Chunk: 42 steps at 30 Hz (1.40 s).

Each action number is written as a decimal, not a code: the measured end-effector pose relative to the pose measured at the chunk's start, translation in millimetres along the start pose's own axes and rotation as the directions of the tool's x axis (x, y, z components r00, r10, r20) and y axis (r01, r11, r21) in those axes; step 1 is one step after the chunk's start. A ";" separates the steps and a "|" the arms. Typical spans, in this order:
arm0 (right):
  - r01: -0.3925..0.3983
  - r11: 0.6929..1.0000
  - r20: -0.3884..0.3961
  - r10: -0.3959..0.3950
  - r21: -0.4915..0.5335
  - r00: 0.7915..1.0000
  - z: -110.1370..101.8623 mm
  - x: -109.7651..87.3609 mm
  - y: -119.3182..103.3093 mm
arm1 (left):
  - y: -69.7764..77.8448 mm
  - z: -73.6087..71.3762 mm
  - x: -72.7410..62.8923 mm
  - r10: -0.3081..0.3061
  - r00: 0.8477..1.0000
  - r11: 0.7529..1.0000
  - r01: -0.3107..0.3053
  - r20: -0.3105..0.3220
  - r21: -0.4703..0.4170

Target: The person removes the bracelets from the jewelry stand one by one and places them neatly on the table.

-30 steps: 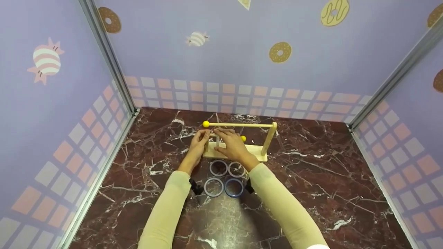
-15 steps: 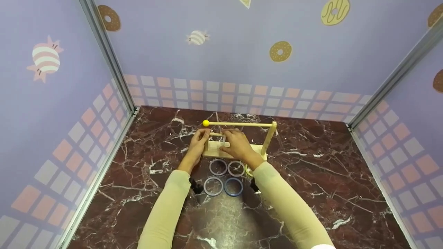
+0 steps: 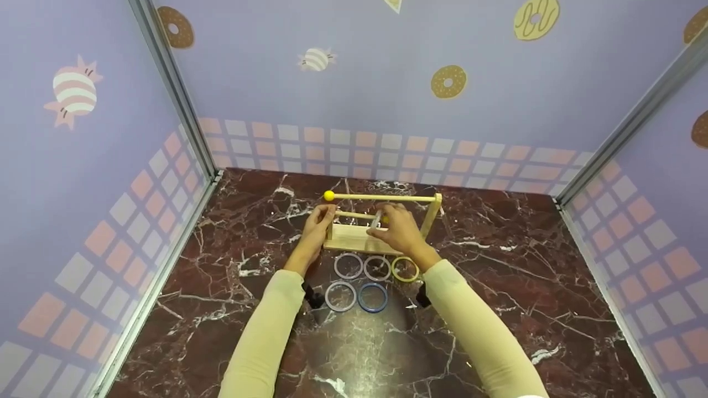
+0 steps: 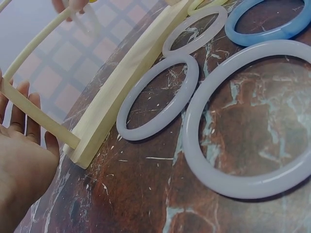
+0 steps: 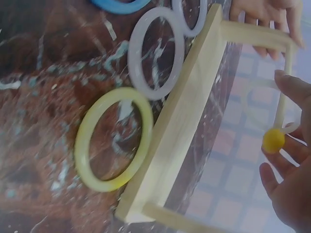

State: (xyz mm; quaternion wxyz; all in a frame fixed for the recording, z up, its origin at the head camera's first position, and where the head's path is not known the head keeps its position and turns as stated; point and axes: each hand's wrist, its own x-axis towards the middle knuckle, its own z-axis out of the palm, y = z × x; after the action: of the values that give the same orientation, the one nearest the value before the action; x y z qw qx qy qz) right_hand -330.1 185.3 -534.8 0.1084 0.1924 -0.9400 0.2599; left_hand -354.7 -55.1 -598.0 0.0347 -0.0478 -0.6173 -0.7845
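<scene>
A wooden bangle stand (image 3: 354, 244) has two rods, each tipped with a yellow ball. My left hand (image 3: 315, 229) grips the top of its shorter left post (image 4: 41, 116), fingers behind the wood. A whitish, translucent bangle (image 3: 376, 219) hangs around the lower rod (image 3: 351, 214), pinched between the thumb and fingers of my right hand (image 3: 405, 230). In the right wrist view this bangle (image 5: 249, 114) is close to the yellow ball (image 5: 273, 140) at the rod's end. The upper rod (image 3: 387, 198) carries no bangle.
In front of the stand lie several bangles: a yellow one (image 3: 405, 280), a blue one (image 3: 373, 310), and pale ones such as the lilac bangle (image 3: 349, 278). Patterned walls (image 3: 376, 99) enclose the dark marbled table (image 3: 498, 309) at the back and sides.
My right hand has moved right along the lower rod with the whitish bangle, uncovering the yellow bangle on the table. My left hand stays on the post.
</scene>
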 end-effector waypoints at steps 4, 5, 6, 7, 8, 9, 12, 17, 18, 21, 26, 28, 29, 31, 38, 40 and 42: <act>-0.033 0.999 -0.006 0.034 0.032 0.999 -7.2 -3.9 8.6 | 0.4 0.0 -0.4 -0.010 1.000 1.000 0.010 0.009 -0.014; -0.036 0.999 -0.009 0.037 0.041 0.999 -9.0 -4.9 10.2 | 0.2 0.0 -0.2 -0.011 1.000 1.000 0.011 0.014 -0.017; -0.037 0.998 -0.013 0.037 0.048 0.999 -10.5 -5.8 12.0 | -0.1 0.0 0.1 -0.012 1.000 1.000 0.012 0.017 -0.019; -0.037 0.998 -0.017 0.038 0.053 0.999 -12.1 -6.9 13.5 | -0.6 -0.2 0.4 -0.012 1.000 1.000 0.012 0.020 -0.024; -0.036 0.998 -0.020 0.037 0.054 0.999 -13.5 -8.1 14.9 | -1.0 -0.3 0.9 -0.011 1.000 0.999 0.011 0.023 -0.030; -0.033 0.998 -0.024 0.034 0.055 0.999 -14.6 -9.3 16.4 | -1.2 -0.2 1.1 -0.011 1.000 0.999 0.012 0.019 -0.033; -0.024 0.998 -0.038 0.026 0.055 0.999 -17.2 -13.3 20.8 | -1.7 -0.1 1.3 -0.006 1.000 0.999 0.007 0.013 -0.039; -0.003 0.999 -0.063 0.006 0.047 0.998 -18.8 -19.1 27.6 | 0.6 -0.2 0.8 0.001 1.000 0.999 -0.001 0.017 -0.055; 0.002 0.999 -0.062 0.001 0.048 0.998 -19.1 -20.4 28.7 | 1.1 -0.3 0.6 0.001 1.000 0.998 0.000 0.018 -0.055; 0.017 0.998 -0.061 -0.014 0.056 0.998 -20.6 -25.6 30.7 | 1.4 -0.5 0.1 -0.001 1.000 0.999 0.002 0.027 -0.049; 0.045 0.995 -0.045 -0.041 0.087 0.998 -25.2 -34.6 31.8 | 1.7 -0.9 0.0 -0.017 1.000 0.999 0.017 0.026 -0.030; 0.052 0.993 -0.031 -0.049 0.106 0.998 -27.4 -38.1 31.6 | 2.0 -1.2 0.2 -0.015 1.000 0.999 0.016 0.022 -0.033; 0.053 0.992 -0.024 -0.051 0.114 0.998 -28.7 -40.0 31.3 | 1.8 -1.5 0.5 -0.013 1.000 0.999 0.014 0.020 -0.037; 0.050 0.991 -0.012 -0.049 0.128 0.999 -32.1 -44.1 30.7 | 1.5 -1.8 1.3 -0.004 1.000 0.999 0.005 0.019 -0.044; 0.019 0.984 0.027 -0.024 0.176 0.999 -45.4 -65.2 32.8 | 2.9 -1.9 1.0 0.005 1.000 1.000 -0.005 0.030 -0.030; 0.006 0.980 0.035 -0.014 0.201 0.999 -46.7 -73.2 35.4 | 1.9 -2.0 0.3 -0.001 1.000 1.000 0.002 0.029 -0.023; 0.006 0.975 0.033 -0.013 0.224 0.999 -46.3 -81.6 38.2 | 0.7 -2.6 -0.4 -0.008 1.000 1.000 0.009 0.029 -0.028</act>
State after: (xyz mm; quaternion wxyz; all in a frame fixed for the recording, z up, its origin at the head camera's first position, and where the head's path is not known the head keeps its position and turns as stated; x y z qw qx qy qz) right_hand -267.6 265.0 -537.6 0.0710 0.2124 -0.9056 0.3603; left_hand -354.2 -57.7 -598.0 0.0217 -0.0572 -0.6070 -0.7923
